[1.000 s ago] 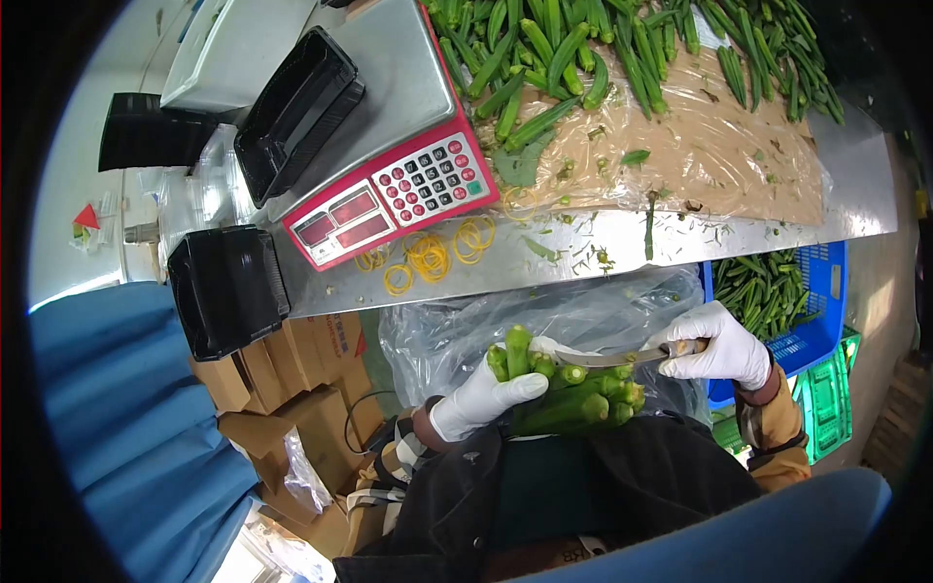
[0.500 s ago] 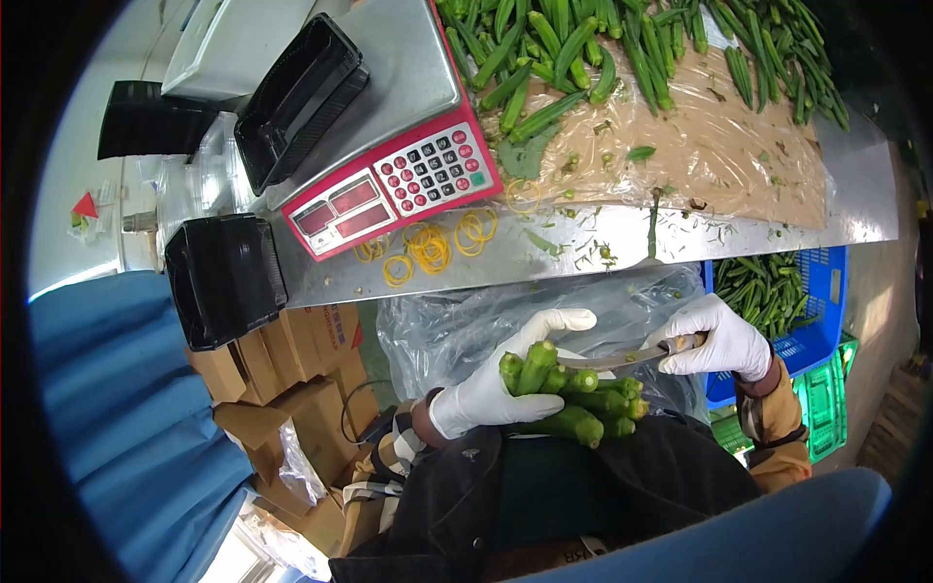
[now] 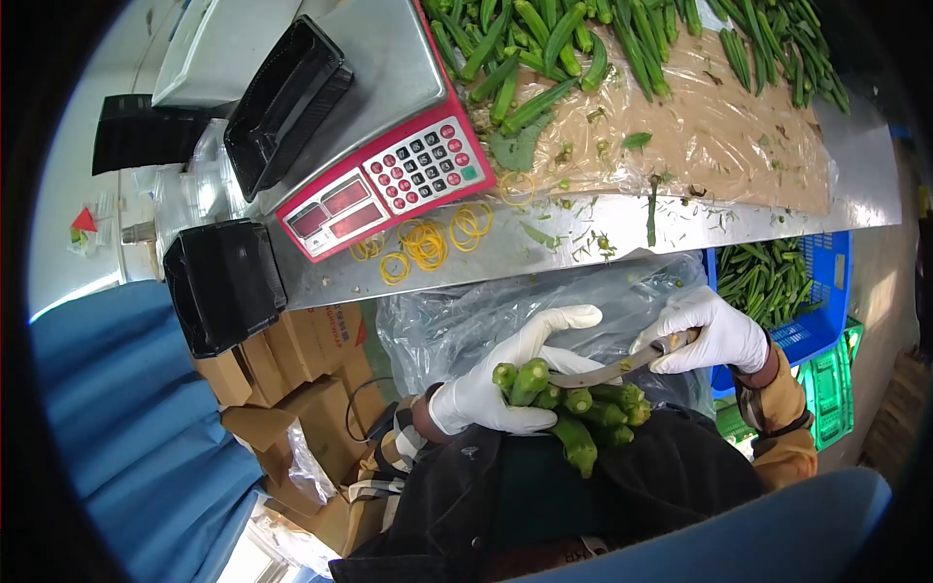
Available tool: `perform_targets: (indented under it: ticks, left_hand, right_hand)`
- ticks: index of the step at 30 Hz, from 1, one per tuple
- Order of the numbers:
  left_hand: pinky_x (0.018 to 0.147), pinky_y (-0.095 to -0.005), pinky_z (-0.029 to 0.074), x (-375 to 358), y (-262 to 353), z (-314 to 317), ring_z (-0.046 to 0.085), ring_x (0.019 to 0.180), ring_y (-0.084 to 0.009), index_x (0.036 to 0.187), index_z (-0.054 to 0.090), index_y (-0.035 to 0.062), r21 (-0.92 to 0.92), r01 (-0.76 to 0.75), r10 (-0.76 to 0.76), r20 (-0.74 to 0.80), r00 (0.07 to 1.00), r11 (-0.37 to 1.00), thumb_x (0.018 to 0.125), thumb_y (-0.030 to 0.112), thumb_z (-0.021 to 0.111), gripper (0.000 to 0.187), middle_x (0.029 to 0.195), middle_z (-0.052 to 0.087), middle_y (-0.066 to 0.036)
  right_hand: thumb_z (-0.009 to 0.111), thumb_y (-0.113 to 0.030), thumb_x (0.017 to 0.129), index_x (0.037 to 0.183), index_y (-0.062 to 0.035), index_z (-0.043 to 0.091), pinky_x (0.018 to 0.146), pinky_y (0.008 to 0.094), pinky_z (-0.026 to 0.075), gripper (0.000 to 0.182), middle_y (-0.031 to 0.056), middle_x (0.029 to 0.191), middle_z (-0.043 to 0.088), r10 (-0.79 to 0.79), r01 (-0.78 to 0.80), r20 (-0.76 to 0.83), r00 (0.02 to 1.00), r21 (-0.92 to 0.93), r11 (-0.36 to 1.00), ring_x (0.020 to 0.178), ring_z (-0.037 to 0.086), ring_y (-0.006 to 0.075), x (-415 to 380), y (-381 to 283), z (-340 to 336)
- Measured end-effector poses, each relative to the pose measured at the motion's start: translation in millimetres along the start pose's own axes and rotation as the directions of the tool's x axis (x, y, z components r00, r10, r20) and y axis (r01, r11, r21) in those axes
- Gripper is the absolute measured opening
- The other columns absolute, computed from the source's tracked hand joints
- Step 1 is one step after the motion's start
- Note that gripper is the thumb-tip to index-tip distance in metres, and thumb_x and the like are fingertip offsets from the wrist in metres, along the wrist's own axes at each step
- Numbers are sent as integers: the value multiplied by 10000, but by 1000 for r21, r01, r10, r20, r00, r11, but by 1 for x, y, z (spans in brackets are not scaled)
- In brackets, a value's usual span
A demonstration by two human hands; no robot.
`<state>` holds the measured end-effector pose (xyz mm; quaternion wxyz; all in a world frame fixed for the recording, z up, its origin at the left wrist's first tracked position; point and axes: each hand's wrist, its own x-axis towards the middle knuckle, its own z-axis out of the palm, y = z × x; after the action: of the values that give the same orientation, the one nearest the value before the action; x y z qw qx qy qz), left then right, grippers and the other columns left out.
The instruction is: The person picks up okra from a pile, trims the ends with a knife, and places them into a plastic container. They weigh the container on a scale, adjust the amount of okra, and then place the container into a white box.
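My left hand [image 3: 496, 389], in a white glove, is wrapped round a bunch of okra [image 3: 607, 413] held close to my body, with the cut stem ends facing up and right. One okra pod [image 3: 576, 445] hangs lower than the others at the front. In my gloved right hand [image 3: 714, 335] is the handle of a small curved knife [image 3: 617, 369]. Its blade reaches left across the top of the bunch, right at the stem ends and near my left fingers. Part of the bunch is hidden behind my left hand.
A metal table [image 3: 544, 243] holds a red scale [image 3: 389, 185], yellow rubber bands [image 3: 423, 245] and heaped okra [image 3: 554, 44]. One black tray [image 3: 287, 102] sits on the scale, another [image 3: 225, 282] beside it. A blue crate [image 3: 826, 301] of okra stands right; cardboard boxes [image 3: 292, 428] lie lower left.
My right hand has moved slightly left, bringing the knife blade further over the stem ends. The front okra pod now hangs lower and more upright. My left hand keeps its hold.
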<state>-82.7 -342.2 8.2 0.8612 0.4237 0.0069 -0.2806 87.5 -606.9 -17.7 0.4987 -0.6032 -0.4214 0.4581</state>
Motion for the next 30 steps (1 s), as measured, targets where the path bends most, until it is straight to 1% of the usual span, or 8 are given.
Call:
perform_targets:
  ticks: [5, 6, 9, 15, 18, 24, 27, 30]
  left_hand:
    - [1103, -385, 362, 5, -8, 2, 537, 1285, -287, 1508, 127, -54, -71, -32, 34, 25, 999, 997, 777, 124, 746, 974, 1332, 575, -235]
    - [1100, -394, 369, 5, -8, 3, 536, 1288, -311, 1505, 111, -69, -96, -16, 17, 11, 1000, 995, 788, 162, 783, 1009, 1322, 575, -255]
    - [1125, -359, 324, 3, -8, -5, 498, 1316, -219, 1464, 320, -31, 59, -46, 39, 108, 993, 997, 769, 100, 693, 800, 1388, 550, -176]
    - [1104, -354, 352, -7, -17, -4, 499, 1319, -213, 1424, 329, -30, -54, 24, -23, 13, 1000, 998, 739, 107, 710, 796, 1412, 458, -126]
    - [1090, -344, 364, -6, -18, -6, 502, 1310, -206, 1425, 310, -30, 12, 41, -41, 12, 999, 999, 724, 97, 719, 822, 1382, 471, -120]
    - [1070, -326, 371, -5, -15, -4, 520, 1286, -212, 1370, 338, -22, 6, 88, -88, 13, 996, 996, 746, 107, 717, 742, 1328, 530, -144]
    - [1063, -328, 373, -3, -9, -1, 526, 1277, -216, 1334, 360, -16, -116, 109, -107, 23, 994, 987, 757, 136, 730, 701, 1308, 570, -167]
    - [1068, -341, 373, -5, -15, -8, 517, 1288, -227, 1324, 363, -7, -125, 84, -74, 81, 994, 989, 764, 164, 759, 707, 1349, 562, -207]
  right_hand:
    - [883, -224, 664, 1045, -160, 769, 598, 307, 396, 403, -61, 695, 616, -255, 149, -157, 954, -491, 858, 564, 505, 172, 6, -2, 7]
    - [884, -241, 647, 1030, -156, 774, 585, 311, 385, 407, -61, 668, 587, -264, 159, -159, 951, -482, 862, 563, 489, 174, 6, -1, 9]
    - [886, -251, 627, 1016, -146, 777, 564, 315, 373, 417, -59, 637, 557, -270, 179, -160, 949, -431, 884, 560, 474, 175, 4, 0, 12]
    - [889, -152, 658, 1020, -103, 765, 572, 309, 419, 385, -27, 677, 641, -209, 179, -100, 973, -252, 951, 574, 542, 181, 1, -6, 2]
    - [885, -140, 687, 1004, -67, 763, 576, 312, 436, 347, 15, 698, 664, -188, 174, -57, 981, -190, 966, 581, 570, 206, 0, -3, 0]
    - [868, -151, 746, 991, 1, 742, 576, 284, 459, 315, 102, 766, 706, 49, -66, 115, 992, 149, 987, 619, 622, 151, 2, -2, -6]
    - [859, -154, 760, 998, 7, 738, 583, 269, 462, 311, 94, 774, 711, 43, -74, 147, 988, 212, 975, 641, 617, 116, 6, 1, -6]
    - [849, -162, 777, 995, 5, 737, 577, 280, 463, 297, 101, 758, 699, -16, 10, 57, 998, 108, 994, 626, 616, 136, 10, 5, -3]
